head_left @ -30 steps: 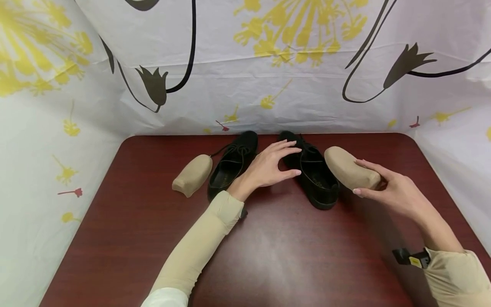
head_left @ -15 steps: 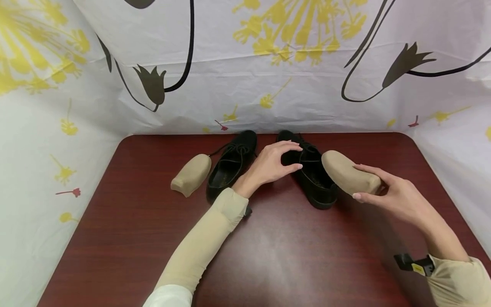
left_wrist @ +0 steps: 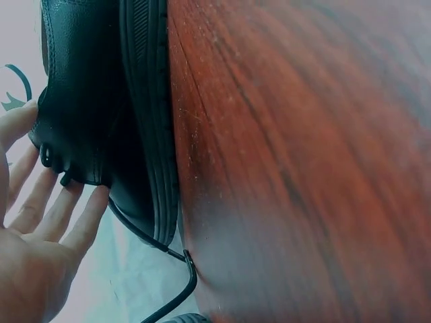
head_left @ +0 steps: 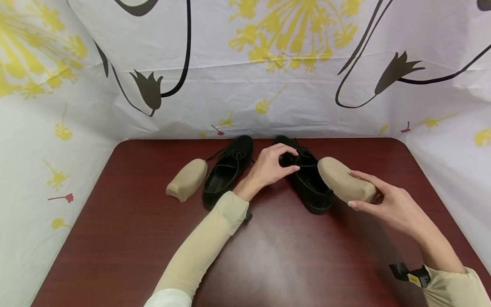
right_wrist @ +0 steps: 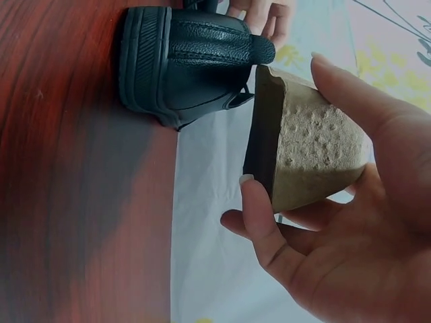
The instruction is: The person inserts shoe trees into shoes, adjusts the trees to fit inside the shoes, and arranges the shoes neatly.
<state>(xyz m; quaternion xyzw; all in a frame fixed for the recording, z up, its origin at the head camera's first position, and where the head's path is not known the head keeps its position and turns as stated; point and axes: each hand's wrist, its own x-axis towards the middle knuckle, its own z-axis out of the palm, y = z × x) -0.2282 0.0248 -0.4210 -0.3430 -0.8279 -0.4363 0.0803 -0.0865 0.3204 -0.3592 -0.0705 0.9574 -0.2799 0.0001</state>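
Gripping the squared end of a beige insert [head_left: 342, 179], the right hand [head_left: 395, 204] held it raised over the worktop [head_left: 280, 260], thumb on one side and fingers on the other. From above I saw its rounded end, left of those fingers, overlap the side rim of a laced black shoe [head_left: 307, 185]; whether they touched I couldn't tell. The left hand [head_left: 269, 165] arched over the front of that shoe, farther left and farther ahead, its fingers relaxed and parted from the thumb; I couldn't make out whether the fingertips pressed it. Just left of the left fingers stood the other black shoe [head_left: 228, 168], and past it lay a second beige insert [head_left: 188, 179], well short of the worktop's left edge. The far edge ran close beyond both shoes' toes, with a patterned cloth [head_left: 238, 94] hanging behind it, so there was little room ahead of the left fingers. The right-hand edge passed on the outer side of the right fingers, while a broad stretch of worktop spread on the near side of both hands.
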